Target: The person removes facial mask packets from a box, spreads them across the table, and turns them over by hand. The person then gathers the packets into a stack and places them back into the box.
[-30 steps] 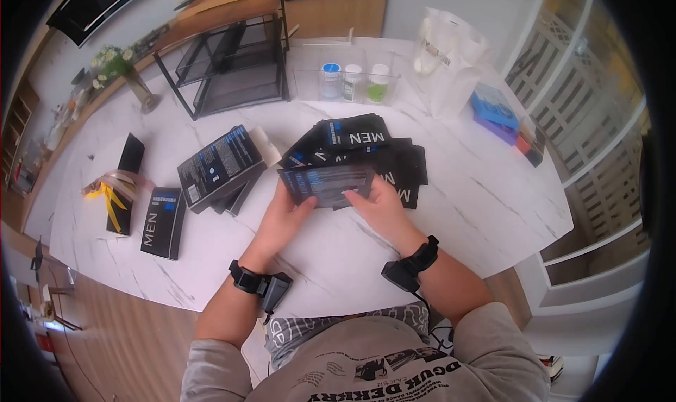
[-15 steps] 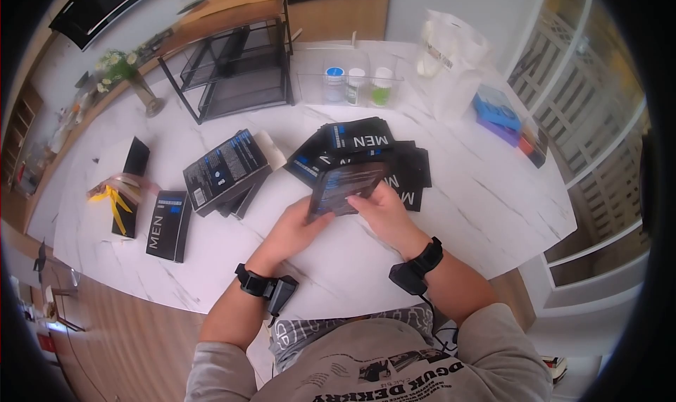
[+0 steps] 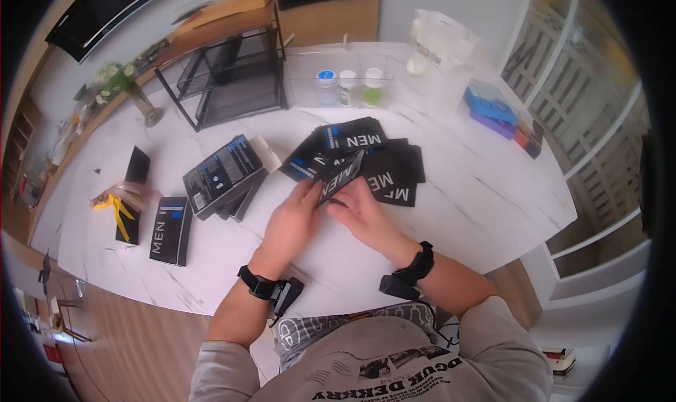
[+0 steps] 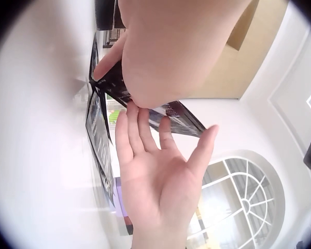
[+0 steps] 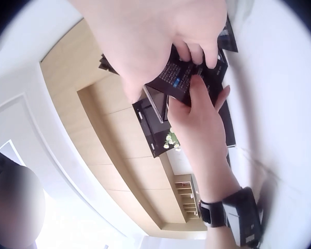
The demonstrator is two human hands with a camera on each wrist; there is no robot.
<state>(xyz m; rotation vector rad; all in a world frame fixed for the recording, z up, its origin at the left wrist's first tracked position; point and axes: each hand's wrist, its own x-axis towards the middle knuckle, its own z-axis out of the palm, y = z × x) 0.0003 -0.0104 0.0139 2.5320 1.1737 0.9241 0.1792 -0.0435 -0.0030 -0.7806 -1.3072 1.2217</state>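
In the head view, my left hand [image 3: 294,219] pinches a flat black sachet [image 3: 343,178] marked MEN, tilted up on edge above the table. The thumb lies across its printed back in the right wrist view. Beside the sachet is my right hand [image 3: 366,215]; in the left wrist view its fingers [image 4: 140,132] are nearly straight, palm showing, thumb apart, fingertips overlapping the sachet. Just beyond both hands lies a spread pile of similar black sachets [image 3: 357,134]. Left of the hands, a black printed box [image 3: 222,173] with a raised flap rests on another box.
A black MEN box [image 3: 169,229] and a ribbon-tied black box [image 3: 134,170] lie at left. Behind are a mesh shelf rack [image 3: 239,103], a clear bin [image 3: 303,96] with bottles, and a white bag [image 3: 443,67]. Blue and purple boxes [image 3: 489,106] sit at right.
The sachet, first held flat between both hands, has turned on edge so its MEN side shows. The left hand has moved inward with it, and the right hand's thumb has come off its face.
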